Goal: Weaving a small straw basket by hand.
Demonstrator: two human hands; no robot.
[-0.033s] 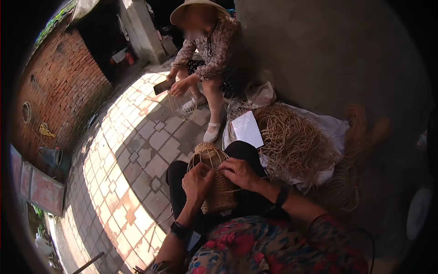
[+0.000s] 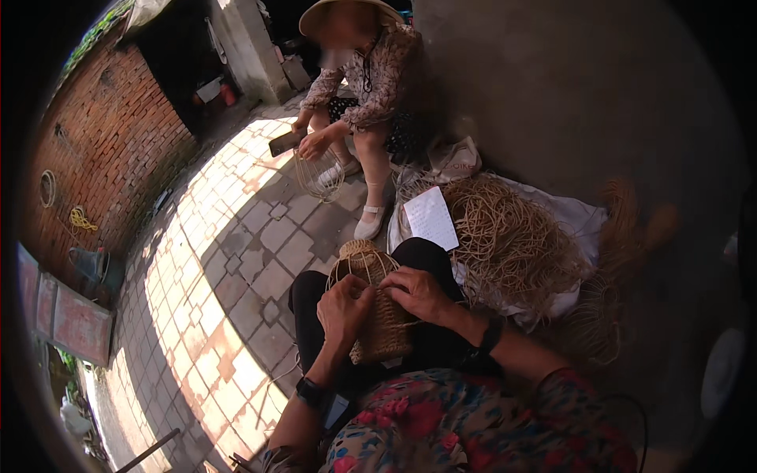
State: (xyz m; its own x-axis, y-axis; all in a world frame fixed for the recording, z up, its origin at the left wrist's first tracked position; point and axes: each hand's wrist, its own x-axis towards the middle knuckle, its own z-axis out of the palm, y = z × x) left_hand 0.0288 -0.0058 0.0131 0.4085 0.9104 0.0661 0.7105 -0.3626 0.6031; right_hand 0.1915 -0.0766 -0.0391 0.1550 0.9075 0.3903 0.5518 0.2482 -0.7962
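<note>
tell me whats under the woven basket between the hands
Dark trousers show on both sides of the woven basket, and a pale patch at its lower edge, too small to identify. Whatever lies directly beneath is covered.

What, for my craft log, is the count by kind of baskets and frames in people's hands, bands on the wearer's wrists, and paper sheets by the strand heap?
Part-woven basket: 1
Open frame, held by person opposite: 1
Dark wristbands: 2
Paper sheet: 1
Total: 5
</note>
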